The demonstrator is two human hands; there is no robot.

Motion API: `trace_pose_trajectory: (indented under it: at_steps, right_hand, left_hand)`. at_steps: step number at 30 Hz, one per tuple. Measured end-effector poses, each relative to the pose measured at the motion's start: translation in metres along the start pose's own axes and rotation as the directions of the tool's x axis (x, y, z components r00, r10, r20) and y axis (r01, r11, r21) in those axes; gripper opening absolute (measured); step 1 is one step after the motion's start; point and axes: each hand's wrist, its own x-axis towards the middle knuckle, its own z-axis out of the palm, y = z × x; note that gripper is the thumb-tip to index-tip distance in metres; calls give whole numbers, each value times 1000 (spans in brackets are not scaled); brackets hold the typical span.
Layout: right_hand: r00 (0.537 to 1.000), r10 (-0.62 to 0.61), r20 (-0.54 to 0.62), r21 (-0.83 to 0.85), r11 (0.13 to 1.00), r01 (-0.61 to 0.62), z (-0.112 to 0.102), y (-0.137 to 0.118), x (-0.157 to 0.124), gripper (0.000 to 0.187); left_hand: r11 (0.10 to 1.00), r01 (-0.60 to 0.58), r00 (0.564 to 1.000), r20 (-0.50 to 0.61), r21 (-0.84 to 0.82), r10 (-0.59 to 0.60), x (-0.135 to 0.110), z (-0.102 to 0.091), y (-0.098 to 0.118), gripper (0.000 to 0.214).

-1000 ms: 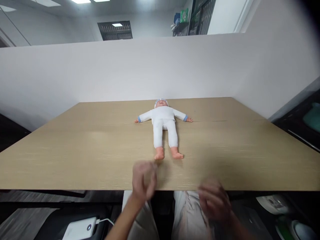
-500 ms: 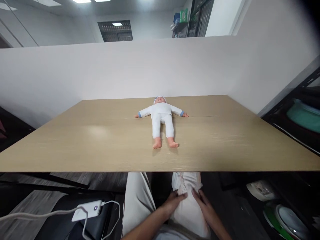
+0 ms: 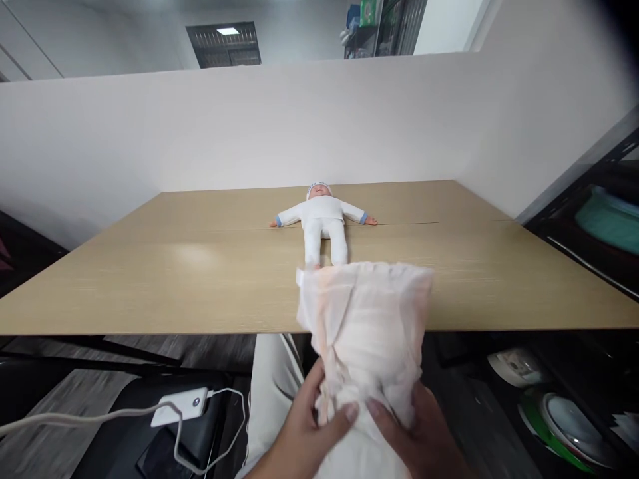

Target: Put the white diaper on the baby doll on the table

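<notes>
1. We are judging the main risk first: both hands are pinching only the lower end of the folded white diaper [image 3: 364, 319]. Its loose upper end is standing above and ahead of them, so it could flop over or fall open if either pinch slackens
2. The diaper is hiding the feet of the doll [image 3: 323, 219], which is lying on its back on the surface [image 3: 150, 279] well ahead of the hands. We are judging that anything carried forward low could knock the doll, because its near end is out of our sight
3. Our left hand [image 3: 309, 432] is closing on the diaper's lower left side, with the thumb pressing on the front and the fingers curling behind it, out of view
4. Our right hand [image 3: 409, 439] is gripping the lower right side the same way, its thumb lying just beside the left thumb
5. The diaper is hanging in the air between the hands. Its top is showing over the near edge of the surface, and we cannot tell whether it is touching that edge
6. A white power bank [image 3: 180, 406] with its cable [image 3: 234, 426] is lying to the left of the left hand and apart from it. Plates [image 3: 569, 419] are sitting on a dark shelf well to the right of the right hand
</notes>
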Motion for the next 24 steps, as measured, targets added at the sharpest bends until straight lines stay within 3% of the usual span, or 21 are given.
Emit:
trace_pose_trajectory:
  at_steps: [3, 6, 9, 14, 18, 20, 21, 23, 24]
  right_hand:
    - [992, -35, 123, -15, 999, 37, 18, -22, 40, 50]
    - [959, -37, 282, 142, 990, -4, 36, -28, 68, 56]
    - [933, -13, 358, 206, 976, -66, 47, -23, 81, 60]
    - [924, 45, 381, 60, 995, -74, 49, -6, 85, 56]
    - [959, 28, 283, -153, 988, 16, 40, 7, 84, 48]
    - [994, -58, 91, -262, 962, 80, 36, 11, 86, 45]
    - [990, -136, -34, -316, 941, 119, 34, 11, 88, 45]
    - [913, -357, -198, -419, 873, 250, 34, 6, 94, 43]
    - [859, -468, -205, -465, 819, 336, 35, 1, 99, 39]
  left_hand:
    - [999, 7, 997, -80, -35, -9, 28, -9, -6, 63]
    - [999, -1, 985, -173, -48, -7, 50, -19, -13, 60]
    - [999, -8, 977, -214, -44, -2, 60, -27, -17, 58]
    - [993, 57, 978, -195, -107, -77, 65, -33, -31, 57]
    - [983, 80, 968, -221, -163, -115, 66, -32, -50, 59]
    - [979, 103, 956, -253, -175, -146, 66, -34, -58, 64]
    - [978, 114, 955, -253, -172, -156, 66, -35, -61, 66]
    - [982, 130, 963, -217, -134, -157, 67, -37, -64, 67]
    - [987, 135, 970, -189, -92, -150, 67, -39, -64, 66]
